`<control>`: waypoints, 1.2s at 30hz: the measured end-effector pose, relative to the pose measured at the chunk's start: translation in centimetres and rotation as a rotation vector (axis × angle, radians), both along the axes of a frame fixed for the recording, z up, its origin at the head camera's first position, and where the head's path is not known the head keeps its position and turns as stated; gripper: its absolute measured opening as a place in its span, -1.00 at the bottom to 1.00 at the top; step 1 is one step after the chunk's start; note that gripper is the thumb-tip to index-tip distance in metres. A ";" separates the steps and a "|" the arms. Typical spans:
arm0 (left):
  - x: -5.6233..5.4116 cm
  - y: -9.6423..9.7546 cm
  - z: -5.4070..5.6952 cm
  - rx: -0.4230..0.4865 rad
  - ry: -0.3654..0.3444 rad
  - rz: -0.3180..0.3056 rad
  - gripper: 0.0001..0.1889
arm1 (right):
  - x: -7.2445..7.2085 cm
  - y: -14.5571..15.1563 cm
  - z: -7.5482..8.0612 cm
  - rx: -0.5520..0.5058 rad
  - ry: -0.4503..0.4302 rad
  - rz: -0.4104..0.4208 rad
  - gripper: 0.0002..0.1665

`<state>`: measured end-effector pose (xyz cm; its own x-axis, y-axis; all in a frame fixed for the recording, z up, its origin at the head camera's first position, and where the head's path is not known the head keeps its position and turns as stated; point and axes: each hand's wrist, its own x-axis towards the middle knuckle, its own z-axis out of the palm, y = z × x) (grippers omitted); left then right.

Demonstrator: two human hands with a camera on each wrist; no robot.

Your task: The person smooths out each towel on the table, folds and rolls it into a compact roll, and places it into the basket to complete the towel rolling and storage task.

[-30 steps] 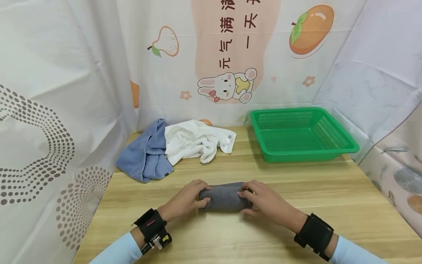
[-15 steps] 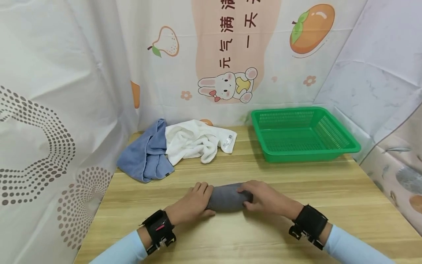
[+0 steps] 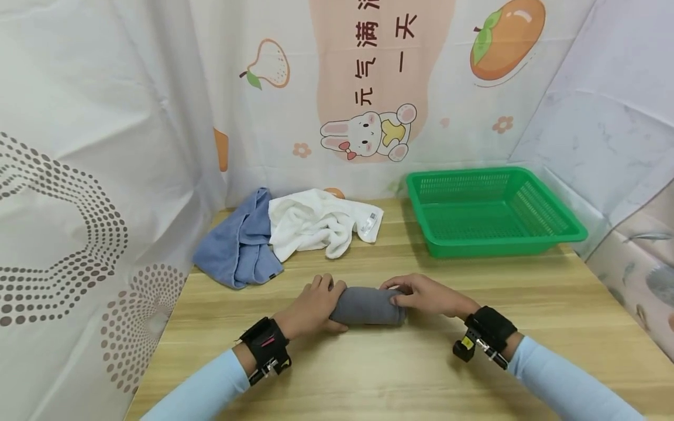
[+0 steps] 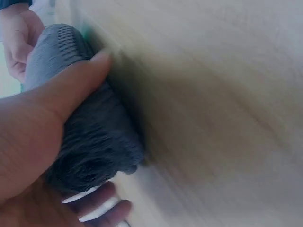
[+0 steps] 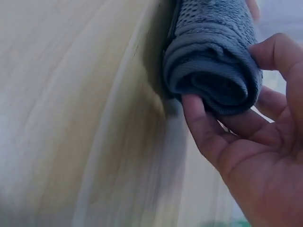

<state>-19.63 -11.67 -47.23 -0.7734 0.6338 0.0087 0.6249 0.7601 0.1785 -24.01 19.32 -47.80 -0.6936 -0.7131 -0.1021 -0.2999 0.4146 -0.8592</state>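
Observation:
A dark grey towel [image 3: 367, 306], wound into a compact roll, lies crosswise on the table before me. My left hand [image 3: 310, 307] grips the roll's left end; in the left wrist view its thumb [image 4: 78, 82] lies along the towel, with other fingertips showing beyond the end. At the opposite end, my right hand [image 3: 430, 296] holds the roll between thumb and fingers. The right wrist view shows the spiral end of the towel [image 5: 213, 71], with one fingertip at its lower edge and the thumb on its side.
A crumpled blue towel [image 3: 237, 248] and a white towel [image 3: 310, 225] with a label lie side by side at the back left. A green plastic basket [image 3: 505, 241] stands at the back right. Curtains hang behind and on both sides of the wooden table [image 3: 389, 374].
My left hand has moved further over the roll's left end. The right hand has shifted from fingers on top to holding the right end, its thumb now on the towel.

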 end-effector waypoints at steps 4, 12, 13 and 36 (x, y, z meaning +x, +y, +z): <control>-0.4 0.1 0.1 0.012 0.014 -0.016 -0.30 | 1.1 -1.1 0.7 0.085 0.339 0.015 -0.63; -0.9 -0.3 0.4 0.037 -0.041 -0.030 -0.38 | 4.6 -3.8 1.0 0.357 0.831 0.091 -0.05; -1.0 -0.3 0.4 0.039 -0.050 -0.024 -0.37 | 4.7 -4.0 0.9 0.368 0.821 0.089 0.02; -1.6 0.8 -1.1 0.009 -0.004 -0.027 -0.05 | 1.1 -4.9 -0.8 0.384 0.630 0.064 0.05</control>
